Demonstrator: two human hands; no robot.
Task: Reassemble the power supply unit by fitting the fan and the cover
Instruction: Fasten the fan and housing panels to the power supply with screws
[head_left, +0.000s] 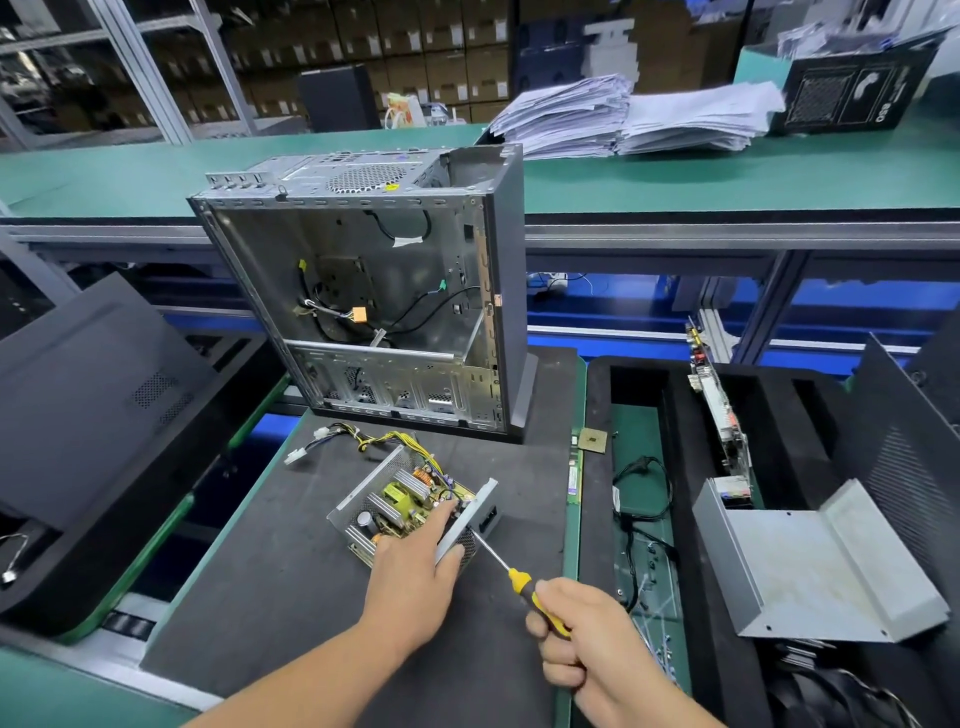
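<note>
Power supply unit (410, 501) lies open-topped on the dark counter (291, 587) mat, steadied by the left hand (415, 566) gripping its near wall. Screwdriver (511, 569) is clamped in the right hand (582, 631), tip at that wall: fan-fastening step, judged. Cover (810, 566) waits well apart, rightward; it is to be fetched next.

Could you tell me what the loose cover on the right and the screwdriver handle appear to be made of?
The cover looks like bent sheet metal, dull grey and unpainted: thin folded edges, small screw holes, faint smudges. The screwdriver handle looks like moulded plastic, glossy yellow with black sections that may be rubber; its shaft is shiny bare metal.
</note>
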